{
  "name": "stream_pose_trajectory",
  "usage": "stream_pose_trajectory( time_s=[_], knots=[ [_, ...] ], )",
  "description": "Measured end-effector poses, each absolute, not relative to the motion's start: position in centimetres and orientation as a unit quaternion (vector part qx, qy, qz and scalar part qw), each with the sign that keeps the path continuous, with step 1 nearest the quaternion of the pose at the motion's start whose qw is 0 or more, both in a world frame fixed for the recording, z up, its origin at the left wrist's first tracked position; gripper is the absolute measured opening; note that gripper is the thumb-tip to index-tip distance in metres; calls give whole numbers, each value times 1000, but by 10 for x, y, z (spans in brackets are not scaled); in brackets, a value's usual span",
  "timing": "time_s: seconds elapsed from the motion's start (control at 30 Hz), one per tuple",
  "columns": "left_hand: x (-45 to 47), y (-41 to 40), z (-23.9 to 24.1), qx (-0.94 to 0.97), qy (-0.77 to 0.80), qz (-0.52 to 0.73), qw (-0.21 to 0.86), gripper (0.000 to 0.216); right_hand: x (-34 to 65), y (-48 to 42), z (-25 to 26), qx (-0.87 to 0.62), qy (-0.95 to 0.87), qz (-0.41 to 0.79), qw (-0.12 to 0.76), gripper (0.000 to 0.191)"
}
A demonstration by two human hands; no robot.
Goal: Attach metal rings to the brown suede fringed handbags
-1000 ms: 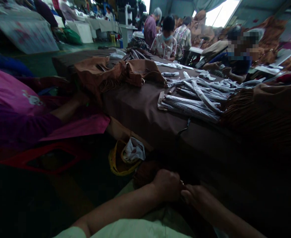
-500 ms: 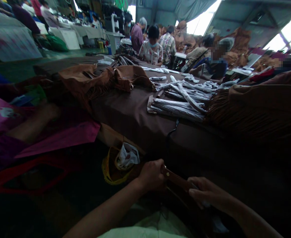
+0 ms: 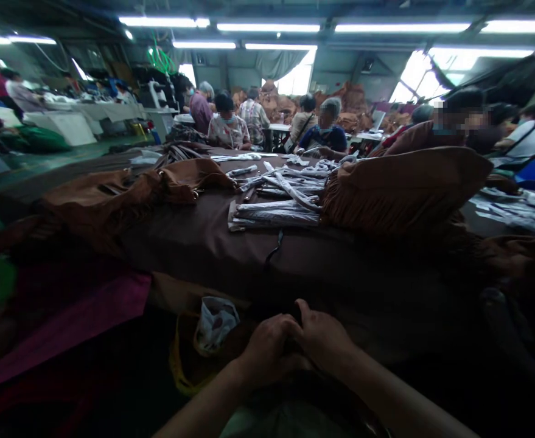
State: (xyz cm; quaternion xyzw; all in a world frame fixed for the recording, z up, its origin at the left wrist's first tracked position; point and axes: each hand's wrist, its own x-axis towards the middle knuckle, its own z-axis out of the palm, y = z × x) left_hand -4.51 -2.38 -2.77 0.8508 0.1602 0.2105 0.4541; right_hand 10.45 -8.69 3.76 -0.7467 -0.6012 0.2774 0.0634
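My left hand is closed low in the middle of the head view, in front of the dark table edge. Against it rests my right hand, its thumb side raised and its other fingers curled down out of sight. The brown leather strap that my left hand gripped a moment ago is lost in shadow and behind the fingers. What the right fingers hold is hidden. Beyond the hands, several straps in clear plastic wrap lie on the brown-covered table.
A brown fringed suede piece lies right of the wrapped straps, another suede piece left. A white plastic bag sits in a yellow-rimmed container below the table edge. Pink cloth is at left. Several people sit across the table.
The view has tilted up and turned right. My right hand has come up against my left; before, they were apart with a brown strap stretched between them.
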Motion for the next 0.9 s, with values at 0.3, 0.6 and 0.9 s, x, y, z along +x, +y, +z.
stream_pose_trajectory(
  time_s=[0.3,0.6,0.9],
  knots=[
    [-57,-13,-27,757,195,166,601,30,136,-113,31,-655,-603,407,204,52],
    [-32,-16,-4,383,214,264,859,33,260,-200,-4,-657,-480,524,253,32],
    [-42,24,-9,506,345,176,771,27,279,-254,6,-732,-390,463,313,44]
  ],
)
